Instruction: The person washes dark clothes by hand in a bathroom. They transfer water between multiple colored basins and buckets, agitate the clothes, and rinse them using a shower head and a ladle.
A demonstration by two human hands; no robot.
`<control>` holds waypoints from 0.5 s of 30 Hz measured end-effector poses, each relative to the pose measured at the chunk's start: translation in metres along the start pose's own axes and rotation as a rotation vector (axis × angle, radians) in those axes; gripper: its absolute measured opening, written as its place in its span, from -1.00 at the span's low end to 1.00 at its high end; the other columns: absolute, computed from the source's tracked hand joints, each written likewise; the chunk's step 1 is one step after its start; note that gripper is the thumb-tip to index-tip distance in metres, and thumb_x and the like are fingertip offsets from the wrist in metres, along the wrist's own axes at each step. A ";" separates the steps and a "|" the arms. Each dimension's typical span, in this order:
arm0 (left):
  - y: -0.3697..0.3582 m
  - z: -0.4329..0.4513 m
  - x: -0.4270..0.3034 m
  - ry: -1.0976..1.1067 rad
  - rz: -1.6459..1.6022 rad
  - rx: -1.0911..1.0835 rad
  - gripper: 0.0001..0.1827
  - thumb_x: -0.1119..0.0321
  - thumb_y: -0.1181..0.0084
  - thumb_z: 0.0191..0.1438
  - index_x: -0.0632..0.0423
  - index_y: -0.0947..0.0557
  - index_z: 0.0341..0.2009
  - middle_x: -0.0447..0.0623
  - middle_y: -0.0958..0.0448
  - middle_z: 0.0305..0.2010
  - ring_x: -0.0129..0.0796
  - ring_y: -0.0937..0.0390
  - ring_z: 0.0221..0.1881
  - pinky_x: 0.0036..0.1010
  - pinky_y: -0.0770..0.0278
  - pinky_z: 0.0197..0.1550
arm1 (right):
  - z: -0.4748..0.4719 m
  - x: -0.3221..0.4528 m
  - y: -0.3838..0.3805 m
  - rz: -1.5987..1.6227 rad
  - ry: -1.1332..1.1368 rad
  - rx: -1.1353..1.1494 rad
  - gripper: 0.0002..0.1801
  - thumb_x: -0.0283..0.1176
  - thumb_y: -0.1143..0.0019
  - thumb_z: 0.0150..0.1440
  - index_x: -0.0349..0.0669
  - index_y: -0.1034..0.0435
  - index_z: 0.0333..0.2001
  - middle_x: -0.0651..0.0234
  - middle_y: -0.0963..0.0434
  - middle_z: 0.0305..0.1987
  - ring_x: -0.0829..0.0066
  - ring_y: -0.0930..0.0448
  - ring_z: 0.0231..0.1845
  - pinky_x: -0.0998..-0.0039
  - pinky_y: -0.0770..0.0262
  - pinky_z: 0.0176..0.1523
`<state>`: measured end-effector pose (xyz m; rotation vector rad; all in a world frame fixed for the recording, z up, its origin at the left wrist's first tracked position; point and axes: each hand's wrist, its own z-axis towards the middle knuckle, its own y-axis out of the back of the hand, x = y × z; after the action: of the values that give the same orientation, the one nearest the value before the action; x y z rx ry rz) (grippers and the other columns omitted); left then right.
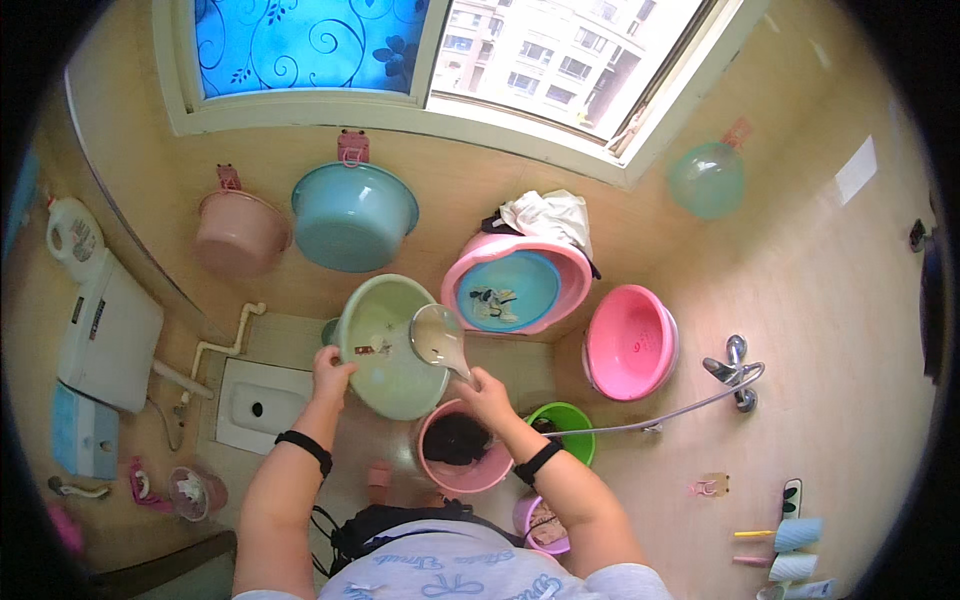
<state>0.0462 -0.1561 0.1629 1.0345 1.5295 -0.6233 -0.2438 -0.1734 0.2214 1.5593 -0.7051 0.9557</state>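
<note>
My left hand (331,371) grips the left rim of a pale green plastic basin (390,394), which is tilted towards me. A small red-and-white mark shows on the basin's inside; how much water it holds I cannot tell. In my right hand (484,397) is the handle of a translucent plastic dipper (439,337), its bowl over the basin's right side. Just below that hand stands a pink bucket (457,480) with dark cloth (456,439) in it. A bright green bucket (581,435), partly hidden by my right forearm, holds something dark.
A shower hose (637,426) runs from the wall mixer tap (735,373) towards my right arm. Behind the green basin, a pink tub (577,274) carries a blue basin (540,277) with small cloths. A squat toilet (262,405) lies left; a lilac bucket (525,517) stands near my body.
</note>
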 end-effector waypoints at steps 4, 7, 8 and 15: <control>-0.020 0.001 0.000 -0.208 0.168 -0.087 -0.71 0.52 -0.26 -0.36 0.13 -0.43 -0.48 0.04 -0.29 -0.16 -0.13 -0.31 -0.10 -0.35 -0.30 -0.04 | 0.001 -0.010 0.000 0.058 0.000 -0.024 -0.66 -0.26 -0.21 -0.04 -0.26 -0.25 -0.53 0.39 -0.20 -0.66 0.58 -0.20 -0.57 0.45 -0.22 -0.49; -0.031 0.001 -0.016 -0.422 0.389 -0.080 -0.69 0.51 -0.29 -0.36 0.11 -0.41 -0.49 0.06 -0.29 -0.20 -0.07 -0.31 -0.11 -0.34 -0.31 -0.03 | 0.007 -0.014 0.002 0.050 -0.070 -0.056 -0.67 -0.28 -0.20 -0.02 -0.26 -0.24 -0.53 0.38 -0.19 -0.65 0.58 -0.20 -0.55 0.46 -0.24 -0.46; -0.034 0.001 -0.023 -0.425 0.403 -0.040 -0.69 0.51 -0.29 -0.35 0.11 -0.41 -0.49 0.06 -0.29 -0.21 -0.06 -0.30 -0.11 -0.33 -0.30 -0.03 | 0.008 -0.015 0.003 0.069 -0.068 -0.071 -0.66 -0.27 -0.19 -0.02 -0.27 -0.24 -0.53 0.38 -0.20 -0.65 0.57 -0.20 -0.55 0.46 -0.24 -0.45; -0.045 0.004 -0.047 -0.779 0.711 -0.057 -0.74 0.53 -0.23 -0.30 0.11 -0.41 -0.48 0.05 -0.28 -0.37 0.00 -0.28 -0.20 -0.18 -0.31 -0.19 | 0.005 -0.024 0.014 0.053 -0.068 -0.191 -0.65 -0.25 -0.22 -0.06 -0.27 -0.26 -0.53 0.38 -0.22 -0.66 0.57 -0.22 -0.57 0.46 -0.25 -0.45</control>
<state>0.0086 -0.1937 0.2004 1.0317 0.4468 -0.3903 -0.2669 -0.1830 0.2070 1.4158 -0.8635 0.8511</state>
